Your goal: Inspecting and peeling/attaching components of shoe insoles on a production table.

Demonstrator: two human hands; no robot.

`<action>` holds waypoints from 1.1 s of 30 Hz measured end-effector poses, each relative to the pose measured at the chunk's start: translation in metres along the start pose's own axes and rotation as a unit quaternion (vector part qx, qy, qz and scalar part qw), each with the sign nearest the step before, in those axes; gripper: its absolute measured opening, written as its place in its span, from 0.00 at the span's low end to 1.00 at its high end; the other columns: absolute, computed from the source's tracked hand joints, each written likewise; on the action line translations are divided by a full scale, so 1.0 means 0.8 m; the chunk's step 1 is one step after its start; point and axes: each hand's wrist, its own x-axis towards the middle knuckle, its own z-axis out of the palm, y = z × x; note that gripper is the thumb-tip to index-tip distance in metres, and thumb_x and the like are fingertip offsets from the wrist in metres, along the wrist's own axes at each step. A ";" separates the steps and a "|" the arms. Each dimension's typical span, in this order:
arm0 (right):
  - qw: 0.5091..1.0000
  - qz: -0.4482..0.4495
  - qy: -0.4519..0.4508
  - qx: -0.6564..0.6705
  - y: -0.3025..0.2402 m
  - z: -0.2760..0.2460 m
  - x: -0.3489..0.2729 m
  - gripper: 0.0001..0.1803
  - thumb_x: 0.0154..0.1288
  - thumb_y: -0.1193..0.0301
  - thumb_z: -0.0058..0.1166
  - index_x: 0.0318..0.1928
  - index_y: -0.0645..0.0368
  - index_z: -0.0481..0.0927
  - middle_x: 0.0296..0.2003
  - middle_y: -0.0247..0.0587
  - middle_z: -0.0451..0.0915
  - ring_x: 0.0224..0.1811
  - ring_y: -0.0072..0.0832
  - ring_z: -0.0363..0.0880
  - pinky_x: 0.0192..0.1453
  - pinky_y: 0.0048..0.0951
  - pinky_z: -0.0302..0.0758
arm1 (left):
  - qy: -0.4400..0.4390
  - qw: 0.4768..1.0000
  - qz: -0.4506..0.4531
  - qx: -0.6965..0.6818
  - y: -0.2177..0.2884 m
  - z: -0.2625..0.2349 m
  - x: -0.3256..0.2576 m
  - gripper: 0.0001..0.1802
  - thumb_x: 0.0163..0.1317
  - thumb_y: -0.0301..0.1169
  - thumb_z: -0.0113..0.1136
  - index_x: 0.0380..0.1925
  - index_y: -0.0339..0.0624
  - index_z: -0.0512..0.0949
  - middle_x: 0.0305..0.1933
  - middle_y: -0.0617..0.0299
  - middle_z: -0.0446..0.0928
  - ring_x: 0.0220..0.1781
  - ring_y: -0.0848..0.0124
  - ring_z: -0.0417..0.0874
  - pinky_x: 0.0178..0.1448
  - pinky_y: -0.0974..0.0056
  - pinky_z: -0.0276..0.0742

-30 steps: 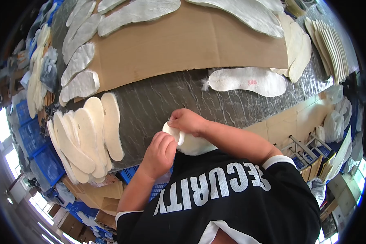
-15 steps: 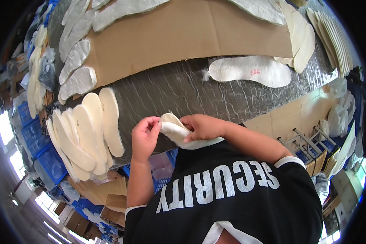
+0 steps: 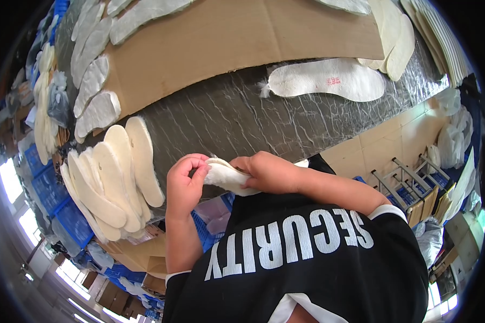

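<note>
A cream insole with a fluffy white side (image 3: 225, 177) is held between my two hands, close to my body at the table's near edge. My left hand (image 3: 186, 180) pinches one end of it between thumb and fingers. Around its middle, my right hand (image 3: 268, 171) is closed, the thumb on the white side. The insole bends between the hands, and its far end is partly hidden behind my right hand. To the left lies a fanned pile of cream insoles (image 3: 110, 177). A white fluffy insole with a red mark (image 3: 328, 81) lies flat beyond my right hand.
A sheet of brown cardboard (image 3: 242, 35) covers the far part of the dark, plastic-wrapped table (image 3: 210, 118). White fluffy insoles (image 3: 94, 75) line its left edge. More cream insoles (image 3: 399, 46) lie at the far right. Blue crates (image 3: 54, 188) stand left, a metal rack (image 3: 407, 183) right.
The insole has tilted, so less of its cream inner face shows. Both hands stay on it, my left hand shifting slightly left. The view has shifted a little.
</note>
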 end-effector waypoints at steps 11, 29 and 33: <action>0.990 -0.115 0.032 0.080 -0.011 0.002 -0.007 0.26 0.63 0.53 0.56 0.50 0.62 0.76 0.31 0.56 0.81 0.36 0.51 0.81 0.39 0.42 0.76 | -0.002 0.993 0.103 0.065 0.056 -0.004 -0.022 0.05 0.53 0.20 0.66 0.25 0.32 0.77 0.35 0.56 0.80 0.36 0.71 0.79 0.41 0.69 0.74; 0.975 -0.162 0.150 0.009 -0.023 0.002 -0.024 0.08 0.66 0.68 0.55 0.38 0.60 0.77 0.21 0.51 0.77 0.24 0.49 0.78 0.29 0.39 0.74 | 0.087 0.960 0.147 -0.223 0.049 0.008 -0.046 0.21 0.50 0.36 0.75 0.34 0.35 0.75 0.43 0.50 0.80 0.41 0.64 0.82 0.50 0.62 0.76; 0.973 -0.160 0.164 -0.007 -0.023 0.001 -0.030 0.05 0.66 0.71 0.55 0.38 0.60 0.76 0.22 0.48 0.77 0.24 0.46 0.79 0.29 0.37 0.75 | 0.083 0.970 0.219 -0.065 0.049 0.016 -0.049 0.24 0.46 0.37 0.78 0.35 0.36 0.74 0.44 0.50 0.79 0.42 0.62 0.82 0.47 0.62 0.78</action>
